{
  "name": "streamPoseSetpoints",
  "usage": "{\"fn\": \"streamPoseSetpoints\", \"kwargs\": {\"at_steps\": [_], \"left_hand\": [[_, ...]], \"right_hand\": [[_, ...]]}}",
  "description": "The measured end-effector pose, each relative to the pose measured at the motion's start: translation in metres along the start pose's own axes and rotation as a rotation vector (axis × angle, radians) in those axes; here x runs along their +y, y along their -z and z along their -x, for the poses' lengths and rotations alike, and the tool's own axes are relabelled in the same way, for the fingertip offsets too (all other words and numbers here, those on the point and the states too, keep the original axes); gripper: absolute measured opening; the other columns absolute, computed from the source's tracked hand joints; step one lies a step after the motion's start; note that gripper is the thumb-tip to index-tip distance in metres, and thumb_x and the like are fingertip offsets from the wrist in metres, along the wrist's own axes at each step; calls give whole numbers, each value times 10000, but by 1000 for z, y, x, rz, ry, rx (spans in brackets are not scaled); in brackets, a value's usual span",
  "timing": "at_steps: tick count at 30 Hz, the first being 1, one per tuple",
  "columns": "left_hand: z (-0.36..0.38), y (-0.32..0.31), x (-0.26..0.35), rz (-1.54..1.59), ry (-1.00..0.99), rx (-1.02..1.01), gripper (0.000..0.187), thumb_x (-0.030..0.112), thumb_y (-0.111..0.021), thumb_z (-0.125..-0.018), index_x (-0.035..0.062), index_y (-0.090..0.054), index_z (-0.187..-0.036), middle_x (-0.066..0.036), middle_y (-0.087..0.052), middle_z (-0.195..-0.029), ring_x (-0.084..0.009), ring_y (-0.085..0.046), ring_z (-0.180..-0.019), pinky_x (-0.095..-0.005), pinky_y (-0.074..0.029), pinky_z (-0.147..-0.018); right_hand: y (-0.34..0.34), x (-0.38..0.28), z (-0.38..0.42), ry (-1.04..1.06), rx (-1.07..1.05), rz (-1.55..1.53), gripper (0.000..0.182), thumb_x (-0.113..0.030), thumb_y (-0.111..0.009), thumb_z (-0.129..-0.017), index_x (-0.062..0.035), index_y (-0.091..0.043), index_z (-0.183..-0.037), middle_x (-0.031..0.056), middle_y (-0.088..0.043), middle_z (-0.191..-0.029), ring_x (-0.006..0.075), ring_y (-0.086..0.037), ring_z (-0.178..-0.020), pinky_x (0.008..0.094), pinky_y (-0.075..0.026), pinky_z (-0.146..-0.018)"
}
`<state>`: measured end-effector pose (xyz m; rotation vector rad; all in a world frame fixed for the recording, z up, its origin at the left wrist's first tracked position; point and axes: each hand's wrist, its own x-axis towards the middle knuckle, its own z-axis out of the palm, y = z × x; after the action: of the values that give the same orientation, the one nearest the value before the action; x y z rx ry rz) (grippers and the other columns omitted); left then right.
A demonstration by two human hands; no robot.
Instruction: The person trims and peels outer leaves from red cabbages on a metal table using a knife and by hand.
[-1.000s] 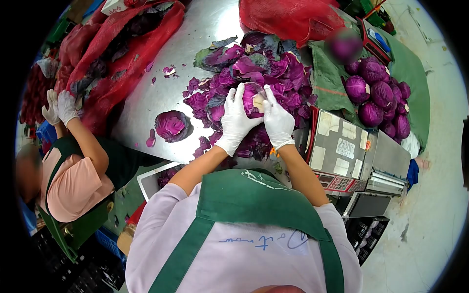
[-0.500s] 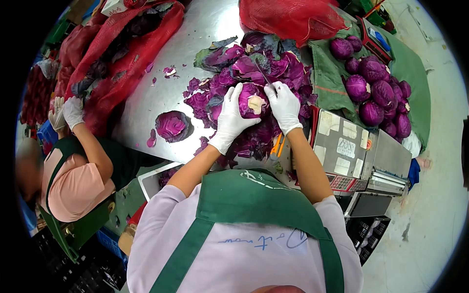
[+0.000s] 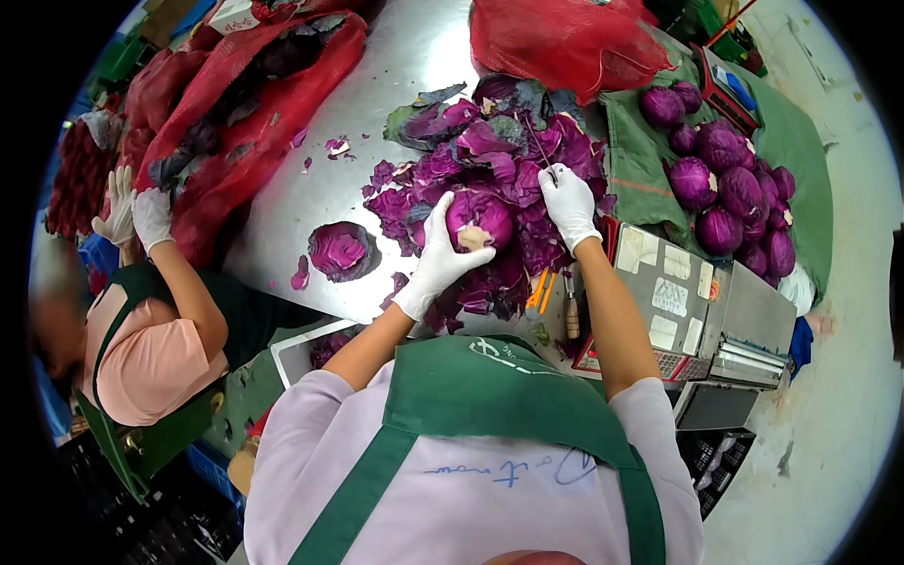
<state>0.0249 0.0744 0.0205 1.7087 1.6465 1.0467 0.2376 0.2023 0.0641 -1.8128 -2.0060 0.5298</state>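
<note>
- I watch from afar through the head camera, using the red cabbage near mid-view as the clock's hub; it sits over a heap of loose purple leaves on the metal table, pale cut stem facing 6 o'clock.
- My left hand, white-gloved, is clamped on the cabbage's 8 o'clock side, thumb stretched along the underside.
- My right hand, also gloved, is apart from the left at 3 o'clock, closed around a thin-bladed knife that points toward 11.
- At 5 o'clock, an orange-handled tool lies just beside a wooden-handled tool.
- Toward 9, a leafy purple piece rests alone on bare metal.
- At 3, well beyond the knife hand, whole cabbages are piled by green sacking.
- Red mesh sacks lie at 1 and 10; far out at 9, a co-worker's gloved hands are raised beside the latter.
</note>
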Motion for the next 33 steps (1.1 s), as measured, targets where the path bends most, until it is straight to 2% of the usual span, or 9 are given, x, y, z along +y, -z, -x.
{"fn": "streamPoseSetpoints", "kwargs": {"at_steps": [3,7,10,13,15,16,19,27,33], "left_hand": [[-6,-10,5,641,574,72,1153,271,-910,-668,55,-192,-1543,-280,-287,-1466,-348,-406,-1353,-463,-395,-1107],[-3,1,43,781,716,-40,1145,391,-883,-680,7,-216,-1528,-301,-340,-1419,-359,-546,-1204,-443,-458,-1032],[-10,-10,31,349,275,86,1050,349,-866,-640,-29,-341,-1467,-284,-457,-1365,-397,-521,-1237,-438,-429,-1057],[-7,-6,49,-29,74,86,1099,404,-840,-618,21,-304,-1498,-268,-394,-1469,-427,-376,-1369,-473,-376,-1101],[-7,-9,51,-216,58,76,1132,460,-836,-611,103,-275,-1527,-256,-388,-1471,-431,-346,-1386,-507,-395,-1083],[-12,-2,56,-286,26,31,1099,435,-845,-610,39,-324,-1492,-235,-424,-1448,-433,-379,-1366,-476,-402,-1098],[-15,-6,53,-346,27,-48,1129,479,-831,-621,44,-284,-1507,-238,-400,-1466,-429,-374,-1370,-483,-466,-1033],[-19,-14,46,-335,60,-57,1129,510,-813,-630,37,-279,-1505,-266,-385,-1474,-451,-358,-1371,-528,-489,-976],[-21,-14,50,-362,39,-11,1089,562,-768,-654,21,-317,-1485,-248,-430,-1442,-439,-405,-1339,-465,-500,-986]], "right_hand": [[2,-5,8,-14,-68,8,274,-333,-574,-943,-85,-639,-1041,169,-679,-994,375,-663,-899,479,-517,-756],[24,-45,36,199,219,-135,336,-250,-692,-874,-153,-616,-1186,114,-602,-1075,336,-670,-870,430,-532,-743],[30,-61,48,408,37,-190,350,-285,-728,-837,-136,-636,-1139,118,-604,-1055,319,-666,-880,421,-535,-750],[24,-59,58,462,-94,-85,360,-315,-741,-808,-137,-648,-1107,110,-613,-1019,313,-657,-868,422,-531,-761],[25,-53,53,363,-152,-147,368,-322,-734,-817,-113,-664,-1111,106,-649,-971,304,-665,-884,394,-527,-791],[26,-48,49,332,-180,-120,358,-324,-732,-822,-110,-668,-1102,102,-657,-965,295,-668,-889,391,-526,-788],[19,-32,44,326,-214,-45,346,-322,-727,-833,-110,-676,-1103,97,-675,-952,282,-675,-888,391,-527,-778],[0,-44,55,443,54,298,265,-251,-668,-880,-163,-674,-1129,81,-653,-816,277,-672,-726,416,-541,-628],[-12,-38,47,484,199,274,128,-193,-628,-883,-154,-708,-976,93,-691,-822,310,-671,-708,435,-539,-642]]}}
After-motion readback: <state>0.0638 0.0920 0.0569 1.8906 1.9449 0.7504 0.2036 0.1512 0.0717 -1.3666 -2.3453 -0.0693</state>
